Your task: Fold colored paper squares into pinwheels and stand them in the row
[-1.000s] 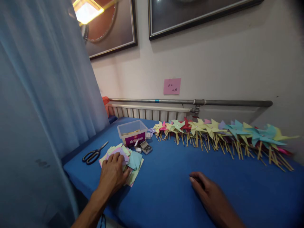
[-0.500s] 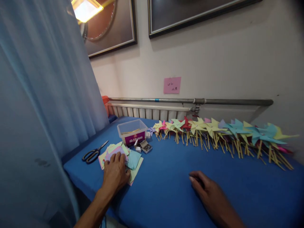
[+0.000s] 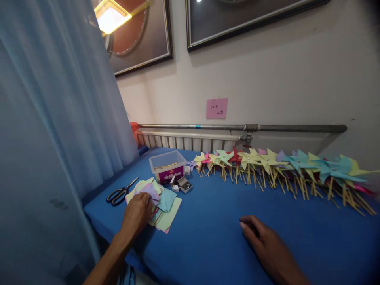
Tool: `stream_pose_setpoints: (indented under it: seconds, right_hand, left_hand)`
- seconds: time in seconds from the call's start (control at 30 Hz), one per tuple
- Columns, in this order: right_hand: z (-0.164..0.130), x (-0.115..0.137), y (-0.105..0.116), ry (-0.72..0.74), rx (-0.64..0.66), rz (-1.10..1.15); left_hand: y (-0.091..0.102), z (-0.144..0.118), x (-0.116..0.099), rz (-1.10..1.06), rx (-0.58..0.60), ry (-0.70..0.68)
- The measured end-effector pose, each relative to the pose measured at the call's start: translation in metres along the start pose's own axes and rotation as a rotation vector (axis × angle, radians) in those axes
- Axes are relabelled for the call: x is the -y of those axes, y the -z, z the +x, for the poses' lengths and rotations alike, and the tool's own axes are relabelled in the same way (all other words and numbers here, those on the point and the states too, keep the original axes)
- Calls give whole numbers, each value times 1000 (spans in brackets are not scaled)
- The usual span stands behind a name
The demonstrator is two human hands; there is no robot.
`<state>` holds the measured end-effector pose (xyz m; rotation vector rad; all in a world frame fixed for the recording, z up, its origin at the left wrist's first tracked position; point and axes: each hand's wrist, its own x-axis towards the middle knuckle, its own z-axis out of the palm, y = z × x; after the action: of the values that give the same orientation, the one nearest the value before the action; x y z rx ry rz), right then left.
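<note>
My left hand point(image 3: 137, 211) rests on the left side of a loose pile of coloured paper pieces point(image 3: 168, 213), with its fingers bent and drawn together on the paper. Its fingertips are partly hidden, and a purple piece point(image 3: 148, 191) lies just past them. On the blue cover point(image 3: 202, 237), my right hand point(image 3: 263, 241) lies loosely curled, thumb close to the forefinger, with nothing visible in it. Black-handled scissors point(image 3: 120, 194) lie left of the pile. Behind the pile are a small open box of metal pins point(image 3: 185, 186) and a clear plastic tub point(image 3: 168, 168) containing thin sticks.
A long row of paper pinwheels on sticks point(image 3: 268, 160) runs along the back right. Behind it are a metal pipe point(image 3: 219, 127) and a white radiator point(image 3: 184, 139). A blue curtain point(image 3: 59, 118) hangs at the left. A pink note point(image 3: 217, 108) is on the wall.
My left hand has drawn back slightly left from the paper pile, its fingers now more gathered, uncovering more of the paper. My right hand stays in the same place. The view has shifted slightly.
</note>
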<state>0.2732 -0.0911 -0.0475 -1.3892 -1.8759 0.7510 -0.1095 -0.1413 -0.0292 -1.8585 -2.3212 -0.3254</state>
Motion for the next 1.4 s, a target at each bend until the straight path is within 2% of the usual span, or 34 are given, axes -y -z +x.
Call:
stream_pose_setpoints:
  seconds: [0.2, 0.47, 0.7, 0.87, 1.13, 1.23, 1.4]
  right_hand:
    - [0, 2, 0, 3, -6, 4]
    - [0, 0, -1, 6, 11, 14]
    - [-1, 1, -1, 3, 16, 10]
    - [-2, 3, 0, 4, 15, 29]
    - [-3, 4, 1, 10, 12, 28]
    - [-2, 4, 1, -1, 4, 34]
    - [-2, 6, 1, -1, -2, 52]
  left_hand:
    - [-1, 4, -2, 25, -58, 10]
    - [9, 3, -3, -23, 47, 16]
    - [7, 3, -7, 65, 8, 30]
    - [10, 2, -7, 40, 69, 40]
    - [7, 5, 0, -9, 72, 22]
    - [4, 5, 2, 21, -54, 78]
    - [12, -3, -7, -103, -504, 98]
